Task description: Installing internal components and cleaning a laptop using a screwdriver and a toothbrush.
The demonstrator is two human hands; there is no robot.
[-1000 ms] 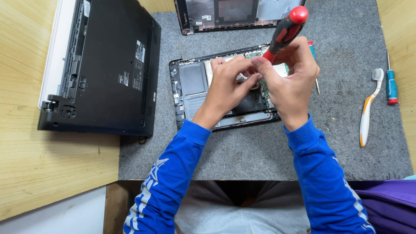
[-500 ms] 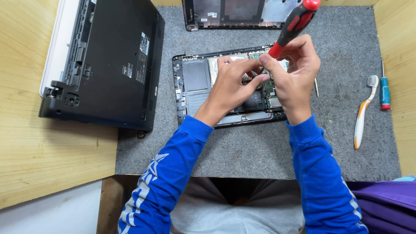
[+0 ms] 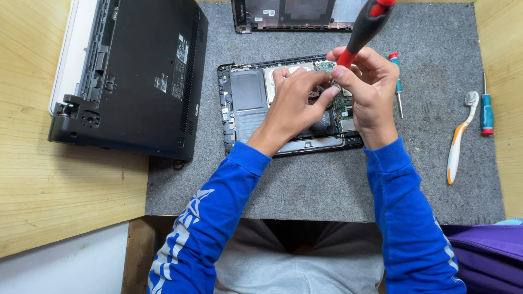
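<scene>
Right hand (image 3: pixel 370 92) is gripping the red-and-black-handled screwdriver (image 3: pixel 364 27), its long axis tilting up and away from me, tip hidden behind the fingers over the green circuit board (image 3: pixel 342 100). I am seeing the left hand (image 3: pixel 297 100) pinched narrow just beside it; what it holds I cannot tell. Both are working directly above the opened black laptop base (image 3: pixel 245 103), lying mid-desk on the grey felt mat (image 3: pixel 327 185).
</scene>
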